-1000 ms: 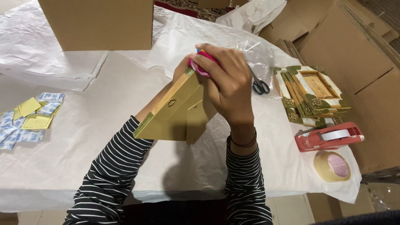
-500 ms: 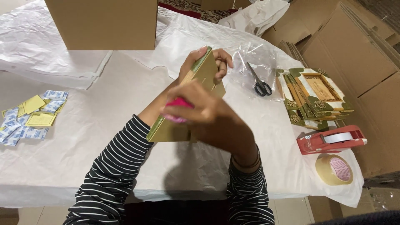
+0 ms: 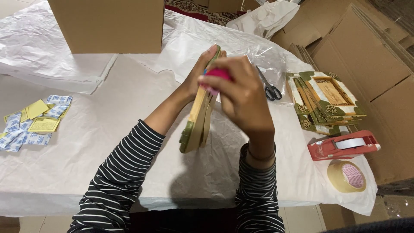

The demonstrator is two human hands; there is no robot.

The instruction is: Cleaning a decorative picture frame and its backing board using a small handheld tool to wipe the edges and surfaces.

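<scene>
My left hand (image 3: 199, 74) grips the top of a wooden photo frame (image 3: 199, 114) with green painted corners, held upright and edge-on above the paper-covered table (image 3: 108, 142). My right hand (image 3: 241, 92) is in front of the frame and holds a small pink object (image 3: 217, 74) pressed against the frame's upper edge. Both arms wear black-and-white striped sleeves.
A stack of similar green-cornered frames (image 3: 325, 101) lies at the right, with scissors (image 3: 269, 88) on clear plastic beside it. A red tape dispenser (image 3: 343, 144) and a tape roll (image 3: 347, 176) sit near the right edge. Blue and yellow packets (image 3: 32, 121) lie left. A cardboard box (image 3: 108, 23) stands behind.
The frame has turned from showing its flat back to edge-on and upright. My right hand with the pink object moved down the frame, then back up to its top edge.
</scene>
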